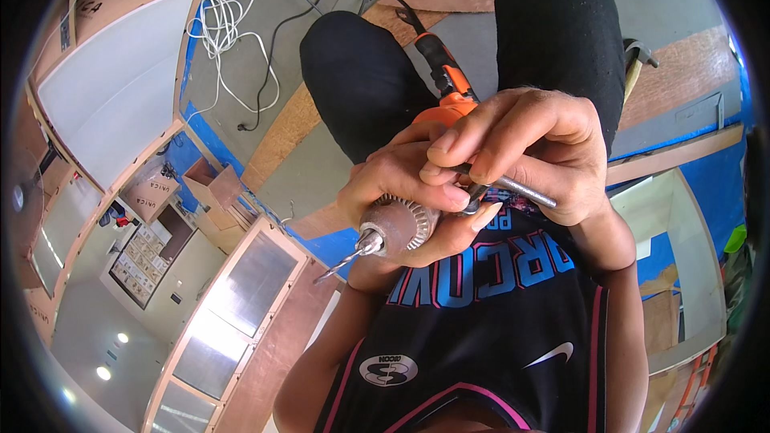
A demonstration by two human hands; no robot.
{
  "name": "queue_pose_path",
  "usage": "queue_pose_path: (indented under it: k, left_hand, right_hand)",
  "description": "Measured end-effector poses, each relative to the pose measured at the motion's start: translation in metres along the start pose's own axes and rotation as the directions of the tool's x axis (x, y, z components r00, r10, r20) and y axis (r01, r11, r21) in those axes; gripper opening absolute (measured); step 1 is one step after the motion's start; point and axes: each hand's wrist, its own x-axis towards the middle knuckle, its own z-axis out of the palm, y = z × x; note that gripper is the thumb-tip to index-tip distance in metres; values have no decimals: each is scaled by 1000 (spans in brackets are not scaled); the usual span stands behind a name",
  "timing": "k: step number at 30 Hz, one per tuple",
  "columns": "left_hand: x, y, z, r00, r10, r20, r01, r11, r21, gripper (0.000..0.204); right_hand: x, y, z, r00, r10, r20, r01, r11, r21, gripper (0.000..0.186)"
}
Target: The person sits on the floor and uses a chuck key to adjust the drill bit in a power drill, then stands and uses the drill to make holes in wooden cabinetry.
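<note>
With your left hand (pixel 397 182) curled around the chuck (pixel 388 227) and your right hand (pixel 555 140) pinching the metal key (pixel 527 191) just beside it, the orange drill (pixel 455 84) beyond both, you'd best square key to teeth (pixel 422 226) before twisting.

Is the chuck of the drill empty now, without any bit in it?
No, a spiral bit sticks out from the front of the chuck.

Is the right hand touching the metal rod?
Touching: the head view shows the right hand with its fingertips pressed over the metal rod.
</note>
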Motion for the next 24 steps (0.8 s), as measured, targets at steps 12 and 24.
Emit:
queue_pose_path:
  k: [12, 24]
  left_hand:
    - [24, -14, 5, 1000, -6, 26, 7, 999, -38, 33]
    - [16, -18, -13, 999, -16, -34, 14, 998, -59, 28]
  right_hand:
    - [12, -12, -24, 999, 23, 22, -22, 998, -65, 10]
    - [3, -25, 4, 927, 358, -113, -363, 777, -515, 29]
